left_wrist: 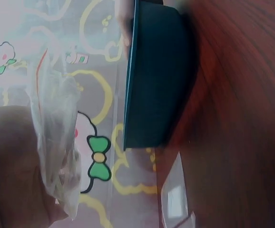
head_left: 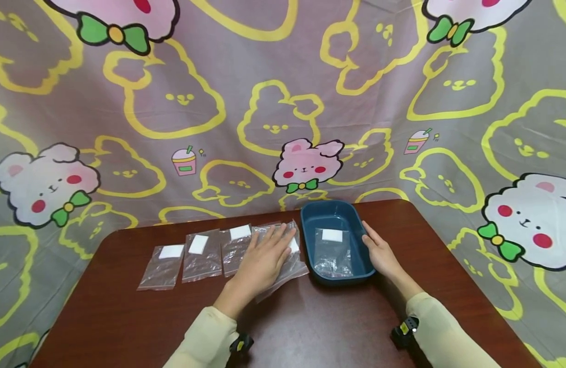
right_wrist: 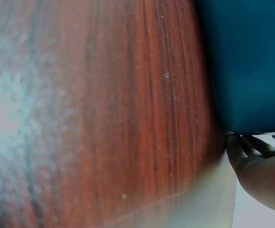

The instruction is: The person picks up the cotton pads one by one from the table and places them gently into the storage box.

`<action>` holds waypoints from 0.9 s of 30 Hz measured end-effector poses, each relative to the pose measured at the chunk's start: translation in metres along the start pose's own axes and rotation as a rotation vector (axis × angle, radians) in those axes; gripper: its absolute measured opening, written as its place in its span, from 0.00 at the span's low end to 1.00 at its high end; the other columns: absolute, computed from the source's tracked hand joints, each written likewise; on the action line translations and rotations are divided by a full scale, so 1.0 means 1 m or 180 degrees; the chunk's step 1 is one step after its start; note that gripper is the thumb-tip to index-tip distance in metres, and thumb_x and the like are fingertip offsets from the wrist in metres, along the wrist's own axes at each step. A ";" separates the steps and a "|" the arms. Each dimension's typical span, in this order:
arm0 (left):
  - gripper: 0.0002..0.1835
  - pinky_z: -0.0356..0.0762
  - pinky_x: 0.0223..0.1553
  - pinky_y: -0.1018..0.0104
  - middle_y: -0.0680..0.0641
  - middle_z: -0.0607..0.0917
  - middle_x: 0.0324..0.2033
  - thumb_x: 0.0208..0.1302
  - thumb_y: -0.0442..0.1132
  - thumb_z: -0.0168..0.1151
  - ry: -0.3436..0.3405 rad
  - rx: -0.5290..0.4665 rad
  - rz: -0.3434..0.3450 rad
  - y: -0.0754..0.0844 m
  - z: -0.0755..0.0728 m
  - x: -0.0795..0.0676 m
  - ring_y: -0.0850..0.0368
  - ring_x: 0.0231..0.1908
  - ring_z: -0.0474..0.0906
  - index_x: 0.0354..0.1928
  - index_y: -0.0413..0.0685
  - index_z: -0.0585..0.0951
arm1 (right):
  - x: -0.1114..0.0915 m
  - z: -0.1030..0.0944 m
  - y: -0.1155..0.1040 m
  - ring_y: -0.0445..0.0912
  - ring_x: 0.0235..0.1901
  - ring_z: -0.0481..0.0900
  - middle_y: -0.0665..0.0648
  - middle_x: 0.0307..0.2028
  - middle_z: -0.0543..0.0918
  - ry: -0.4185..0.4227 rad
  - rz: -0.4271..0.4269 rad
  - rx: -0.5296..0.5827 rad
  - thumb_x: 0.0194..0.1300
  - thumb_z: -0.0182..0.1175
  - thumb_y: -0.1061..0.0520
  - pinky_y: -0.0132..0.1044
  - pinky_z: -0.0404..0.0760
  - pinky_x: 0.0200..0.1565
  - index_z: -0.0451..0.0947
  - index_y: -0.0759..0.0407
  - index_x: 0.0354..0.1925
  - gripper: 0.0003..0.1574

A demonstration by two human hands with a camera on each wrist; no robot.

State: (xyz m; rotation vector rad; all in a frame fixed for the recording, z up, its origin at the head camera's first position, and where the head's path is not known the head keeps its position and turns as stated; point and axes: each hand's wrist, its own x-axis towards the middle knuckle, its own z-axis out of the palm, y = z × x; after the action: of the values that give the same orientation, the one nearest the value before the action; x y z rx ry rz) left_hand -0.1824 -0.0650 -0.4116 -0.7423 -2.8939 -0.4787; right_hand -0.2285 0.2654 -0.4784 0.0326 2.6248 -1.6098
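Note:
My left hand [head_left: 264,258] holds a clear zip bag [head_left: 289,271] beside the tray's left wall, fingers extended over it. In the left wrist view, this crinkled bag [left_wrist: 56,137] with a red seal line is raised off the table, against the palm side. The thumb is hidden in the head view. My right hand [head_left: 381,255] grips the right rim of a deep blue rectangular tray [head_left: 331,207], with fingers along its outer wall. Inside the tray lies one clear bag [head_left: 333,258] with a white label.
Left of my left hand, three clear bags lie in a row: one far left [head_left: 161,268], a middle one [head_left: 202,260] and a nearer one [head_left: 232,250], all with white labels. The brown wooden table [head_left: 320,327] meets a cartoon-print curtain [head_left: 246,168] behind.

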 end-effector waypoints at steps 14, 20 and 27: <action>0.29 0.41 0.74 0.39 0.50 0.57 0.77 0.81 0.54 0.37 -0.0249 0.0270 0.0299 0.032 0.013 0.050 0.47 0.77 0.48 0.80 0.63 0.56 | 0.001 0.002 0.001 0.60 0.77 0.45 0.61 0.79 0.51 0.0007 0.0041 -0.0011 0.83 0.39 0.47 0.62 0.46 0.73 0.47 0.50 0.81 0.34; 0.29 0.41 0.74 0.41 0.51 0.56 0.77 0.82 0.55 0.36 -0.0323 0.0360 0.0410 0.046 0.020 0.067 0.48 0.77 0.48 0.80 0.63 0.55 | 0.001 0.002 0.001 0.60 0.77 0.46 0.61 0.78 0.51 0.0028 0.0029 -0.0032 0.83 0.38 0.48 0.62 0.47 0.73 0.47 0.50 0.81 0.34; 0.29 0.43 0.74 0.40 0.51 0.56 0.78 0.81 0.54 0.37 -0.0429 0.0418 0.0385 0.057 0.029 0.086 0.47 0.76 0.50 0.80 0.62 0.54 | 0.002 0.001 0.001 0.59 0.76 0.47 0.61 0.78 0.52 0.0049 -0.0011 -0.0009 0.83 0.40 0.49 0.60 0.48 0.73 0.48 0.50 0.80 0.34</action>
State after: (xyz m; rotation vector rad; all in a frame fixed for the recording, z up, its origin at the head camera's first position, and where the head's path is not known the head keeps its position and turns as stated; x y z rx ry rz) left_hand -0.2304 0.0303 -0.4070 -0.9558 -2.9437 -0.2310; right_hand -0.2303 0.2650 -0.4796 0.0402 2.6400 -1.6134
